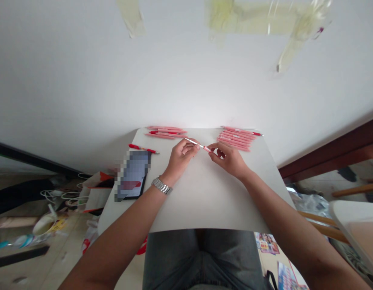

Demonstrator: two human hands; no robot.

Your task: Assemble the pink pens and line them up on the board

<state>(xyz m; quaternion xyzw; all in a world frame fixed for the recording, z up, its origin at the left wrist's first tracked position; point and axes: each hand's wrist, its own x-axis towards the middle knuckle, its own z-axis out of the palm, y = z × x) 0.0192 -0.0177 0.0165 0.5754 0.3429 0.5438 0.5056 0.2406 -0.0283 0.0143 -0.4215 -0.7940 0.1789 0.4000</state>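
Observation:
Above the middle of the white table (210,193), a slim pen (206,148) slants between my two hands. One part of it is thin and white, reaching up-left over the left fingers; the other end is pink. My left hand (183,153), with a metal watch on its wrist, is closed, thumb and fingers pinching the white part. The pink end is gripped between the thumb and fingertips of my right hand (227,157). Behind the right hand lies a row of pink pens (236,138). A smaller group of pink and red pens (166,132) rests beyond the left hand.
At the table's left side lie a red pen (144,149) and a phone (133,175) with a blurred screen. A white wall (186,80) with old tape stands along the table's back edge. Bags (97,189) and cables are on the floor at left; a chair (355,217) stands at right.

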